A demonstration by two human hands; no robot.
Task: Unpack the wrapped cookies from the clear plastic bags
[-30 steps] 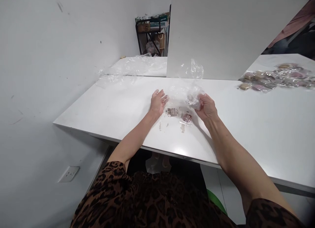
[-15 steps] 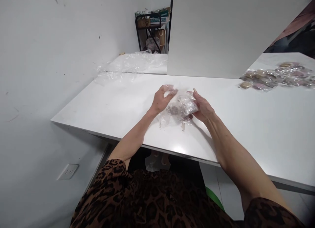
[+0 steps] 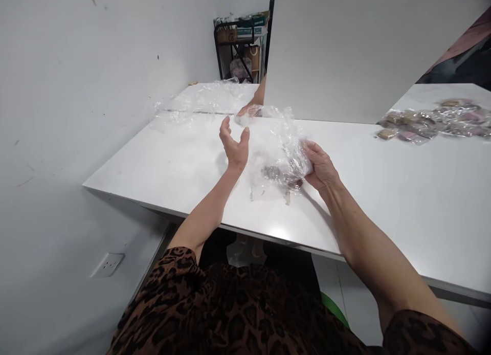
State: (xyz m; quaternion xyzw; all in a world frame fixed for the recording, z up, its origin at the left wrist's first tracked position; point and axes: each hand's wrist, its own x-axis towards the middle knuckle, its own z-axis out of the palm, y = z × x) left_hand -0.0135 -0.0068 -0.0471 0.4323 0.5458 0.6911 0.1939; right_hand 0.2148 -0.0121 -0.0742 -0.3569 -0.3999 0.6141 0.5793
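Crinkled clear plastic bags (image 3: 286,140) with dark, partly hidden items in them are bunched over the white table. My right hand (image 3: 321,165) grips the right side of this plastic, with the thumb on top. To its left, my left hand (image 3: 235,145) is raised above the table, thumb and fingers spread, with nothing in it. What the dark pieces inside the plastic are I cannot make out.
Another person's hand (image 3: 251,109) reaches round the grey partition (image 3: 330,53), near the plastic. Loose clear film (image 3: 207,99) lies at the back left by the wall. Several wrapped pieces (image 3: 433,122) lie at the right on the white table (image 3: 402,206). Behind stands a black shelf (image 3: 233,40).
My left hand has let go of the plastic and moved left, its fingers now spread. The plastic stands taller and wider. Another person's hand has appeared beside the partition.
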